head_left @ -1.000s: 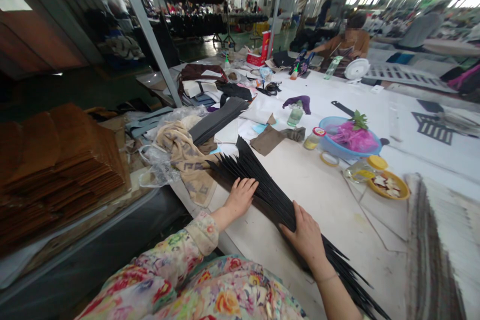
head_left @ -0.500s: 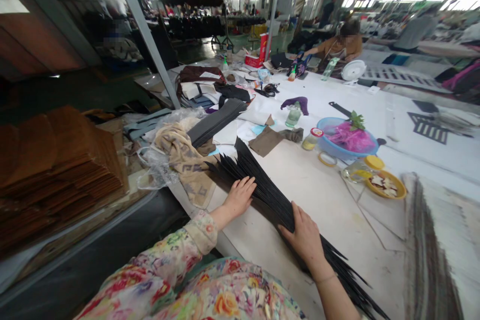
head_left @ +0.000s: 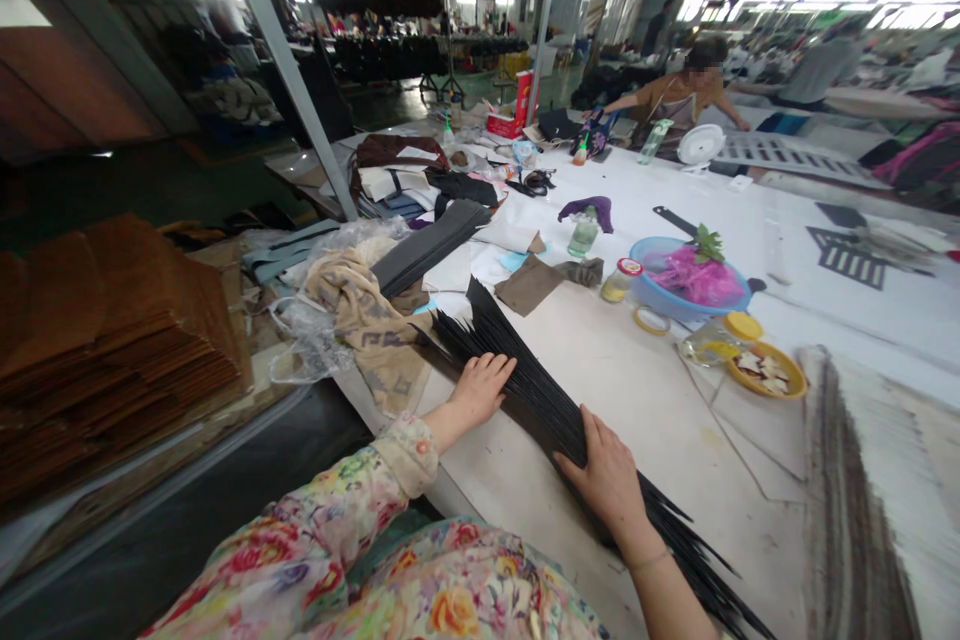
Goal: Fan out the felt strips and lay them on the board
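Note:
A long bundle of thin black strips (head_left: pixel 544 382) lies aslant on the table in front of me, its far ends fanned out and its near ends running under my right forearm. My left hand (head_left: pixel 482 390) grips the bundle's left side towards the far end, fingers bent over the top edges. Further down, my right hand (head_left: pixel 606 472) is closed around the bundle, with its thumb on the near side and its fingers over the far side. The undersides of both hands are hidden.
Beyond the bundle lie a patterned beige cloth (head_left: pixel 382 345), dark grey strips (head_left: pixel 431 245) and a brown fabric piece (head_left: pixel 529 285). To the right are a blue basin (head_left: pixel 645 292), jars and a yellow bowl (head_left: pixel 795 388). Brown stacked sheets (head_left: pixel 120 350) stand left. A person (head_left: pixel 675 105) works across the table.
My hands keep their hold on the black strips with hardly any movement. The view has shifted slightly, and the person across the table has raised their head and moved an arm.

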A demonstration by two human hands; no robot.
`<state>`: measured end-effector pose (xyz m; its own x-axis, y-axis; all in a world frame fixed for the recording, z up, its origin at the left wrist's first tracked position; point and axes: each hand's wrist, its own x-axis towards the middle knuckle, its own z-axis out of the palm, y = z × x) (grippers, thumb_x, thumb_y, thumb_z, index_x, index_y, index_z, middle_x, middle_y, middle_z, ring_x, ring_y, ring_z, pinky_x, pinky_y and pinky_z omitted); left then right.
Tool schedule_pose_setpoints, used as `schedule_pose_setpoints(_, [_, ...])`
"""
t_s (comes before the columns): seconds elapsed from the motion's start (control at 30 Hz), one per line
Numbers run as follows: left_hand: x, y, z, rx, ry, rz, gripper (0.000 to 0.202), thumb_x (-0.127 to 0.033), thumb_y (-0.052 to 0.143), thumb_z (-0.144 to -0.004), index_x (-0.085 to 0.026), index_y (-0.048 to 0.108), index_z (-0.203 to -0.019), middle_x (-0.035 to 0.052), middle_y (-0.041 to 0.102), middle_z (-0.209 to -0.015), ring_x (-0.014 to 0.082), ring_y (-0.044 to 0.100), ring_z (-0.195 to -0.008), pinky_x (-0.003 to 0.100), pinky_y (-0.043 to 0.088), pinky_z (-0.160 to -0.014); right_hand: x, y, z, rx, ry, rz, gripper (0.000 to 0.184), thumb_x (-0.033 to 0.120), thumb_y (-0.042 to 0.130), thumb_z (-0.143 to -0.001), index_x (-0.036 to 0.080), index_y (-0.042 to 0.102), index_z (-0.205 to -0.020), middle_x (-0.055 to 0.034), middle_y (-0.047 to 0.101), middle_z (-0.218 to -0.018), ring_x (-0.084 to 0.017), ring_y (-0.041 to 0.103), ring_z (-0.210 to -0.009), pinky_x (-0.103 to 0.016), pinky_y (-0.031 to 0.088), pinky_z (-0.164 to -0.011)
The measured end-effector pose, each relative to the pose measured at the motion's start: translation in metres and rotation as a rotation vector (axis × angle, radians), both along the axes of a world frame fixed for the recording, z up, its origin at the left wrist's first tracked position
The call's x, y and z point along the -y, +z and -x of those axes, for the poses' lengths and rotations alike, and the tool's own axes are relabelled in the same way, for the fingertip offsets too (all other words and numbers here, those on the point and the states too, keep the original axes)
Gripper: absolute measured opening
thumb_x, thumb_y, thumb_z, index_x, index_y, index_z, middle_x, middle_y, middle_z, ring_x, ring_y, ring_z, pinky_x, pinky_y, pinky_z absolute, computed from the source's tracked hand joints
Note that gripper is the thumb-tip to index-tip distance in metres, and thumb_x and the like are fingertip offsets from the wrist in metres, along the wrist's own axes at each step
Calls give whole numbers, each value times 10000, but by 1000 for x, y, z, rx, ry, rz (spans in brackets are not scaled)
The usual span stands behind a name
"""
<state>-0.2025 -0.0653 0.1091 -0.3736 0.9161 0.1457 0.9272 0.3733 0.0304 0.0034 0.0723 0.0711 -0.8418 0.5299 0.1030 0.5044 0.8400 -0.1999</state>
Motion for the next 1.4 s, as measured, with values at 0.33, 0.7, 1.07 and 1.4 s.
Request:
schedule_pose_setpoints(0.33, [-1,0,4,-13,-27,22,552,-292,540,-762,-198,345,-1270,73,350,-1351,237,355,-1145,364,315,-894,0,1,-1,7,3,-10,716,461,463,-765,140,200,-1349,-139,464,-1246,-268,450,-1106,-385,345,-908])
schedule_pose_setpoints(0.7, [-8,12,18,-21,-137,78,486,-312,574,-745,-193,423,-1191,69,402,-1329,235,392,-1121,360,356,-837,0,2,0,0,5,5,706,450,464,-763,150,203,-1347,-143,464,-1247,-276,446,-1116,-395,345,-905])
schedule_pose_setpoints(1.07, [-10,9,17,-4,-106,74,707,-346,583,-735,-202,238,-1335,85,446,-1234,241,398,-1090,357,344,-849,-1,1,0,-27,8,-9,711,447,472,-762,156,198,-1350,-136,474,-1238,-270,460,-1101,-392,352,-899])
schedule_pose_setpoints(1.4, [-11,12,16,-5,-103,65,578,-328,597,-725,-212,373,-1245,84,413,-1279,245,410,-1079,358,357,-832,-1,2,-1,-12,18,-14,699,454,453,-773,140,205,-1346,-143,463,-1248,-271,455,-1108,-389,356,-901])
